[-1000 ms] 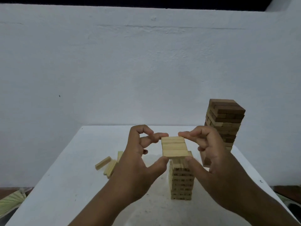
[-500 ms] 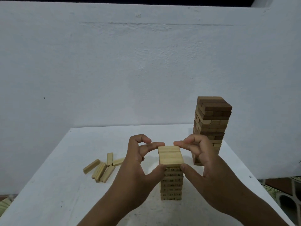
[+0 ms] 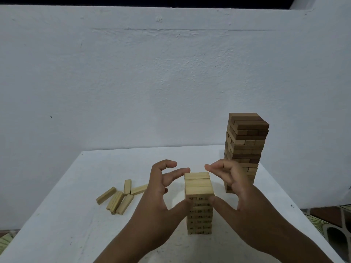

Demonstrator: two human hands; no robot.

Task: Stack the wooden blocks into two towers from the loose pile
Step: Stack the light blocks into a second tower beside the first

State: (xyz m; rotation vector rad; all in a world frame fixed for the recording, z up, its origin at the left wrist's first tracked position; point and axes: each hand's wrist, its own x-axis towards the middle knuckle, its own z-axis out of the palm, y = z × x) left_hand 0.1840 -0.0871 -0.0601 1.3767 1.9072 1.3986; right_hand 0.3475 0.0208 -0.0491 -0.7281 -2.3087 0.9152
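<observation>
A light wooden tower (image 3: 199, 215) stands on the white table (image 3: 76, 215) in front of me. Its top layer (image 3: 198, 184) is three blocks lying side by side, with a thin gap after the far one. My left hand (image 3: 161, 196) and my right hand (image 3: 233, 186) flank that top. Both thumbs touch the tower's near face just under the top layer. The fingertips hover a little off its far edge, loosely curved. A taller, darker brown tower (image 3: 245, 149) stands at the back right. Several loose light blocks (image 3: 119, 196) lie to the left.
A pale wall (image 3: 171, 82) rises right behind the table's far edge. The table's right edge runs close past the dark tower. Patterned floor (image 3: 338, 223) shows beyond the right edge and at the bottom left corner.
Both hands lowered the three-block layer onto the light tower. Their fingers have since let go of its far edge and spread outward. The camera tilted, shifting the scene.
</observation>
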